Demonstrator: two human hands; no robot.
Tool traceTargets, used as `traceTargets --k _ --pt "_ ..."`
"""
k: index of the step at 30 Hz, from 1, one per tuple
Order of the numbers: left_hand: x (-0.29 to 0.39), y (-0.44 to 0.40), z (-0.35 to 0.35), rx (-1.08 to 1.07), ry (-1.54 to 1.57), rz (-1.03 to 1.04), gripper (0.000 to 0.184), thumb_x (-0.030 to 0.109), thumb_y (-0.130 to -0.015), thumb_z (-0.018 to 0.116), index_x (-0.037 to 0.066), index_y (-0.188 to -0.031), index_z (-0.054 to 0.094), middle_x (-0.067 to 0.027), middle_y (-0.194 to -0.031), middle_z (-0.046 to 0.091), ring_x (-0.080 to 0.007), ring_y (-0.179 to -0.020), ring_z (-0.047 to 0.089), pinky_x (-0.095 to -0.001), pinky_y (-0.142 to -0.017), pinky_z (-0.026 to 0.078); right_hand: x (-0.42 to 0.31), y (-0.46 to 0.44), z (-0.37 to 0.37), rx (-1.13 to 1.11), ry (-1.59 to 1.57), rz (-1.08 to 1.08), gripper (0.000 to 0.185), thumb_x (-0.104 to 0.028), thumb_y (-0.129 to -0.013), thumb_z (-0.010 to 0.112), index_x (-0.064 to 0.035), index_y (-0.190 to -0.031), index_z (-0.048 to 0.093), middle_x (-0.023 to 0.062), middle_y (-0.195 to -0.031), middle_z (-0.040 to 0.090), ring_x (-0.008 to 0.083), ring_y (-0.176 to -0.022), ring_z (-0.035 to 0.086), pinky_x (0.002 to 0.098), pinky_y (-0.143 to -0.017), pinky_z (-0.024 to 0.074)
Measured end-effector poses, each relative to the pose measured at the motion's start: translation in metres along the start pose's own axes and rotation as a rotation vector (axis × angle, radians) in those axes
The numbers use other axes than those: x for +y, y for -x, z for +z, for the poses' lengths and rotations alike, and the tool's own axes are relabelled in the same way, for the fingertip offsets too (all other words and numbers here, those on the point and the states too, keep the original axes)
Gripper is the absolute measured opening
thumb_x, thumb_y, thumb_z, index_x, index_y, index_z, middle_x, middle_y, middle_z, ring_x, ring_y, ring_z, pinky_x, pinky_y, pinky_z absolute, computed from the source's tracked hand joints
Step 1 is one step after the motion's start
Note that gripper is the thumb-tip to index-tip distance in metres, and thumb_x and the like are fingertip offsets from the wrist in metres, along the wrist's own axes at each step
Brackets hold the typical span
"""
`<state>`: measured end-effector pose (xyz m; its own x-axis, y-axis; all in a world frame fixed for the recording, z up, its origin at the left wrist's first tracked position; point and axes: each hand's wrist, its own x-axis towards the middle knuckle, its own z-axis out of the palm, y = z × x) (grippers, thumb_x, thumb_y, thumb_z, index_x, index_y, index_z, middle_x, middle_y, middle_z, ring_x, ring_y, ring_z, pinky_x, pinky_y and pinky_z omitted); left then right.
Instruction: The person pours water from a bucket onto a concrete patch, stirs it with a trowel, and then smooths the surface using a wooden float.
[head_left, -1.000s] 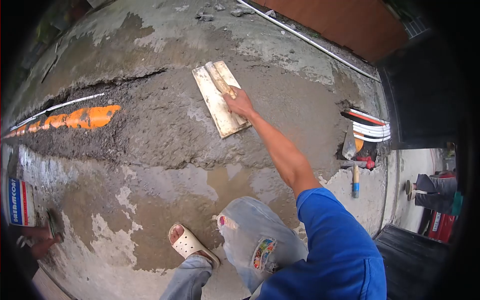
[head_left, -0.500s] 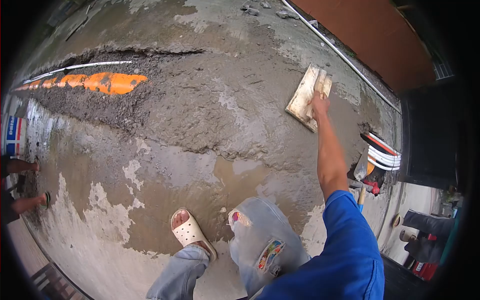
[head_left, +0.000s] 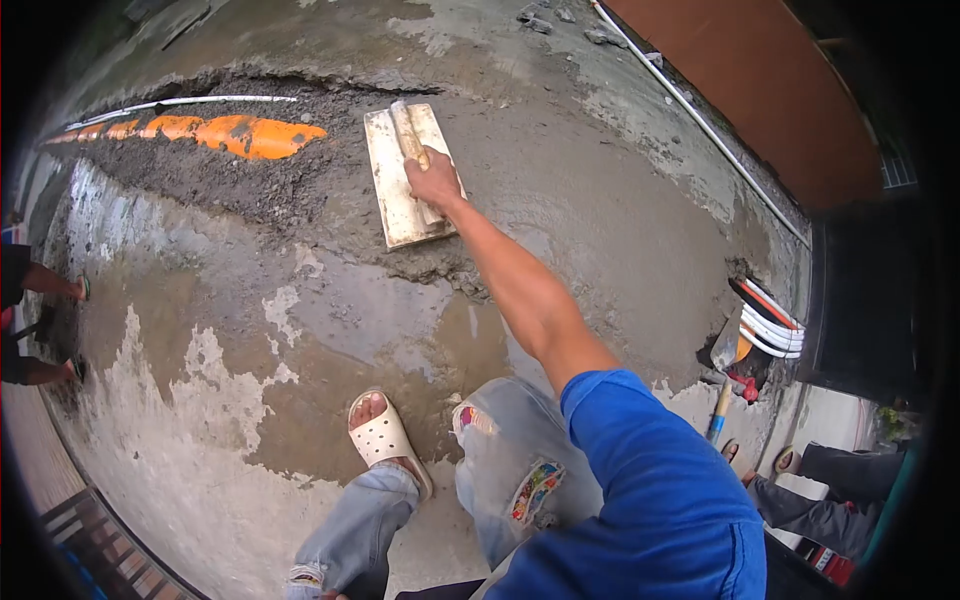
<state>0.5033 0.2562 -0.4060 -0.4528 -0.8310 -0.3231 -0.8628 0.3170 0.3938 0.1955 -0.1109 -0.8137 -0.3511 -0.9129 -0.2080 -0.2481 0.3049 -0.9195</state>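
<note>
My right hand (head_left: 435,181) is closed around the handle of a worn, whitish plastering float (head_left: 393,205). The float's board lies flat on wet grey mortar (head_left: 590,180), at the left end of a smoothed patch. Just below the board, the mortar has a rough, lumpy edge. To the float's left, an orange pipe (head_left: 265,138) lies partly buried in a trench of loose gravel. My left hand is out of view.
A pointed trowel (head_left: 726,345) lies at the right beside bent white pipes (head_left: 770,330) in a hole. Another white pipe (head_left: 690,110) runs along the reddish wall. People's legs show at the left and lower right edges. Muddy water covers ground near my sandal (head_left: 385,435).
My right hand has swept the float leftward across the mortar, from near the wall-side pipe to beside the orange pipe. The mortar behind it looks smoother. The legs at the left have shifted.
</note>
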Motion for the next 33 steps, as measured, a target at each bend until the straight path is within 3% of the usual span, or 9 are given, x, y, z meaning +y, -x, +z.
traceTargets --k 5,6,8,10,15,23,25,30,33 --pt "-0.005 0.0 0.005 -0.025 -0.006 0.0 0.046 0.006 -0.081 0.073 -0.002 -0.124 0.059 -0.0241 -0.101 0.062 -0.0424 -0.088 0.059 -0.0484 -0.078 0.048 0.02 0.135 -0.095 -0.023 0.085 -0.227 0.063 -0.034 -0.085 0.062 0.0061 -0.132 0.052 0.0318 -0.122 0.06 0.0369 -0.118 0.059 0.0387 -0.101 0.0434" --pt "-0.008 0.001 0.006 -0.034 -0.016 -0.023 0.046 0.006 -0.081 0.073 -0.002 -0.124 0.059 -0.0242 -0.101 0.062 -0.0425 -0.089 0.059 -0.0484 -0.078 0.048 0.046 0.16 -0.122 0.099 0.129 -0.215 0.065 -0.033 -0.087 0.063 0.0094 -0.134 0.048 0.0282 -0.116 0.064 0.0311 -0.101 0.066 0.0377 -0.089 0.0508" --pt "-0.01 0.004 0.006 -0.043 0.005 -0.02 0.046 0.007 -0.082 0.073 -0.002 -0.124 0.058 -0.0244 -0.101 0.062 -0.0428 -0.088 0.059 -0.0485 -0.078 0.048 0.063 0.226 -0.181 0.294 -0.016 0.045 0.058 -0.027 -0.093 0.063 0.0064 -0.137 0.046 0.0118 -0.094 0.065 0.0101 -0.063 0.056 0.0273 -0.054 0.05" --pt "-0.013 0.005 0.006 -0.039 0.022 -0.017 0.045 0.007 -0.083 0.072 -0.003 -0.124 0.058 -0.0246 -0.101 0.062 -0.0432 -0.088 0.059 -0.0486 -0.077 0.048 0.118 0.277 -0.235 0.497 0.01 0.088 0.039 -0.018 -0.095 0.06 0.0035 -0.127 0.054 0.0048 -0.083 0.061 0.0102 -0.063 0.056 0.0274 -0.053 0.0489" --pt "-0.015 0.004 0.004 -0.027 0.042 0.022 0.043 0.006 -0.084 0.071 -0.005 -0.124 0.058 -0.0266 -0.101 0.063 -0.0442 -0.083 0.06 -0.0496 -0.074 0.048 0.211 0.354 -0.264 0.947 -0.199 0.211 0.034 -0.013 -0.096 0.055 0.0014 -0.127 0.053 0.0063 -0.086 0.06 0.0113 -0.062 0.055 0.0271 -0.052 0.0476" --pt "-0.017 0.016 0.009 -0.018 0.038 -0.069 0.045 0.008 -0.084 0.072 -0.003 -0.126 0.058 -0.0242 -0.096 0.063 -0.0412 -0.081 0.06 -0.0484 -0.073 0.049 0.11 0.229 -0.077 0.582 -0.583 0.003 0.043 -0.012 -0.095 0.055 0.0004 -0.135 0.045 0.0084 -0.097 0.06 0.0116 -0.063 0.055 0.0265 -0.055 0.0485" --pt "-0.017 0.023 0.011 0.002 0.039 -0.09 0.046 0.008 -0.084 0.072 -0.002 -0.127 0.058 -0.0237 -0.096 0.063 -0.0405 -0.08 0.06 -0.048 -0.072 0.049 0.081 0.189 -0.024 0.514 -0.557 -0.014 0.043 -0.013 -0.095 0.056 0.0016 -0.134 0.046 0.007 -0.088 0.061 0.0108 -0.058 0.056 0.0272 -0.053 0.0485" --pt "-0.014 0.034 0.015 0.003 0.006 -0.099 0.045 0.009 -0.084 0.071 -0.002 -0.126 0.059 -0.0239 -0.096 0.063 -0.0414 -0.082 0.06 -0.0472 -0.073 0.049 0.046 0.092 0.087 0.495 -0.567 -0.154 0.047 -0.015 -0.089 0.059 0.0035 -0.131 0.048 0.013 -0.09 0.064 0.0162 -0.06 0.062 0.0291 -0.054 0.0513" --pt "-0.007 0.033 0.018 0.012 -0.006 -0.057 0.044 0.01 -0.085 0.071 -0.002 -0.126 0.059 -0.0242 -0.096 0.063 -0.0422 -0.083 0.06 -0.0477 -0.073 0.049 -0.009 0.084 0.093 0.308 -0.663 -0.043 0.047 -0.016 -0.087 0.059 0.0051 -0.128 0.051 0.0172 -0.096 0.066 0.0228 -0.072 0.066 0.0343 -0.064 0.0541"
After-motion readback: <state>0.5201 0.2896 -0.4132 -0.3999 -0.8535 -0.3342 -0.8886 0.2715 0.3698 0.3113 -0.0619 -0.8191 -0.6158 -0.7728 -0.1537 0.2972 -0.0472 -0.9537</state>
